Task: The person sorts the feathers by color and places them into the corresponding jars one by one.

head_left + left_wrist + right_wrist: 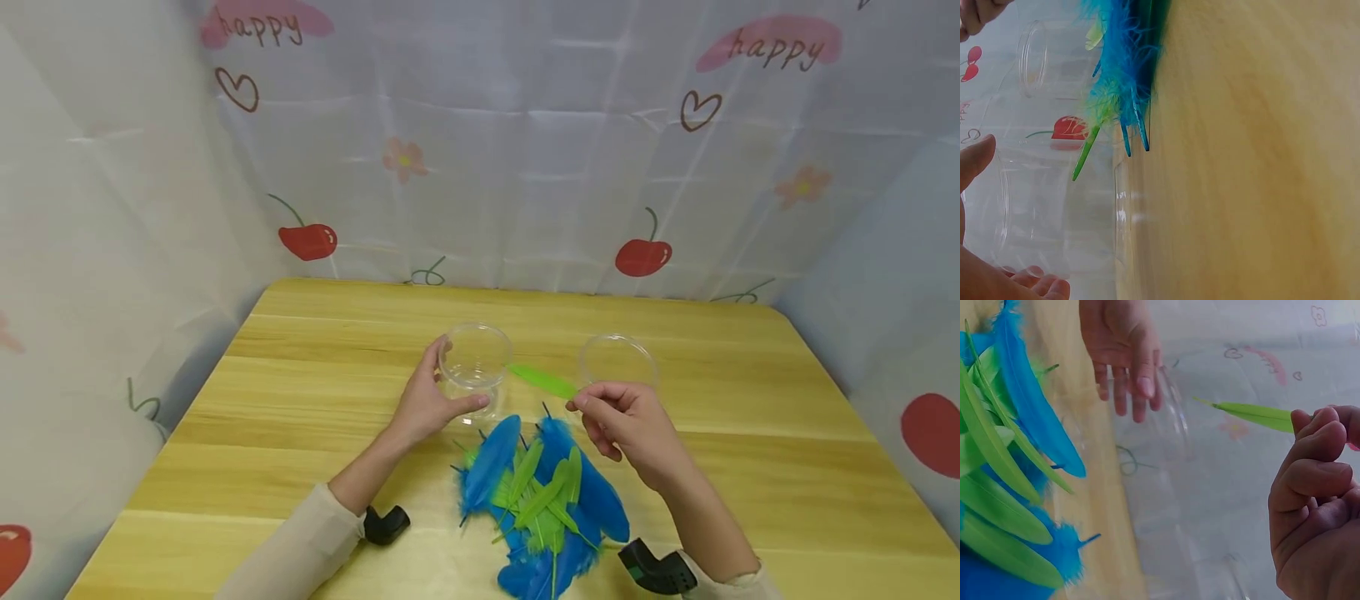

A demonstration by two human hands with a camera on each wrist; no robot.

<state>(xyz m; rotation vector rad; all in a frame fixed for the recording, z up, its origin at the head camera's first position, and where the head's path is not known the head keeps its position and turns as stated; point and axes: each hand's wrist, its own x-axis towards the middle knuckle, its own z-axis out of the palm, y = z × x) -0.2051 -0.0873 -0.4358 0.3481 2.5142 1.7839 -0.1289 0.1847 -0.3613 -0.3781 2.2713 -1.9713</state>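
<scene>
My left hand (431,400) holds the left side of a clear plastic cup (476,385), thumb across its near side and fingers behind it. The cup stands on the table and shows again in the left wrist view. Between thumb and forefinger, my right hand (633,425) pinches a green feather (542,381). Its free end points left, close to the cup's rim. In the right wrist view the feather (1254,416) shows a pale quill at that end. Below both hands lies a pile of blue and green feathers (540,500).
A second clear cup (617,337) stands at the right, partly hidden behind my right hand. The wooden table (300,358) ends at a white curtain (510,208) printed with cherries and hearts. Black wrist devices sit at the left cuff (386,526) and right cuff (657,570).
</scene>
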